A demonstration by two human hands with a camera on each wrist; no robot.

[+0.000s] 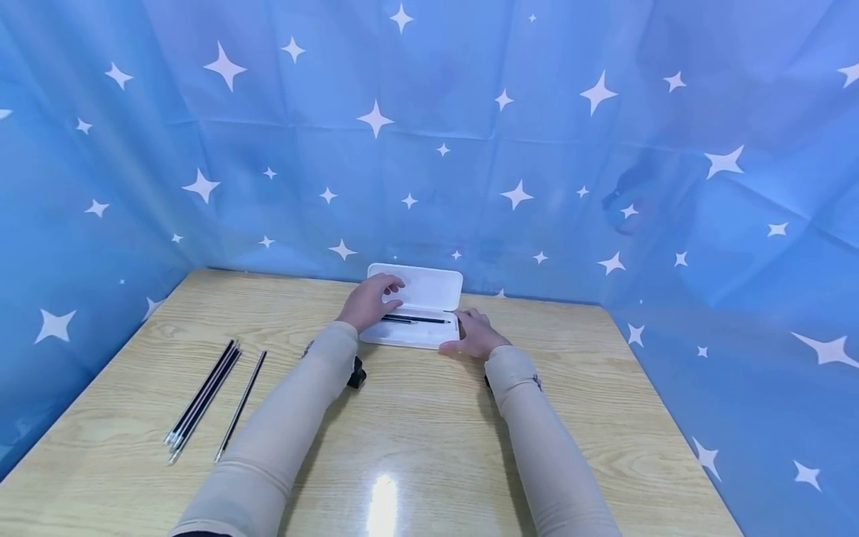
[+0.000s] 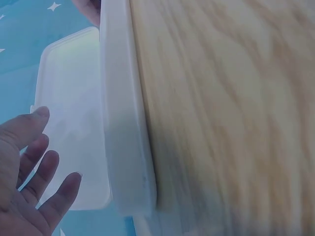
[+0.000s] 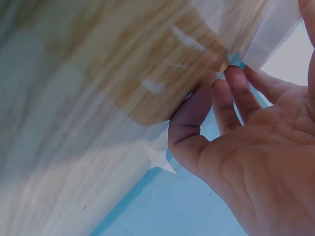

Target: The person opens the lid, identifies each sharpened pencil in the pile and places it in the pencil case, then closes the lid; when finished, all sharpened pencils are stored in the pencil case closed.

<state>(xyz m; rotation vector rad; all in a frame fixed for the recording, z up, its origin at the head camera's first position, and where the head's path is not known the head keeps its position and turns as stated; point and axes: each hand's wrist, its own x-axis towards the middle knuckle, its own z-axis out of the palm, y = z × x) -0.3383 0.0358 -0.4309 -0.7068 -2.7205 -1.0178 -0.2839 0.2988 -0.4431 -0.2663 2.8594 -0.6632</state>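
Note:
A white pencil case (image 1: 406,337) lies toward the back of the table, its lid (image 1: 432,287) raised behind it. Dark pencils (image 1: 429,320) rest lengthwise inside. My left hand (image 1: 365,302) hovers over the left end, fingers spread in front of the lid and holding nothing. In the left wrist view, its relaxed fingertips (image 2: 69,189) overlap the lid. My right hand (image 1: 478,335) grips the right end of the case, thumb at the front corner and fingers around the back. The right wrist view shows its curved fingers (image 3: 236,88) close to the white wall.
On the left of the table lies a bundle of several dark pencils (image 1: 204,399), with one single pencil (image 1: 241,406) beside it. A blue curtain with white stars (image 1: 517,195) hangs right behind the wooden table (image 1: 429,418).

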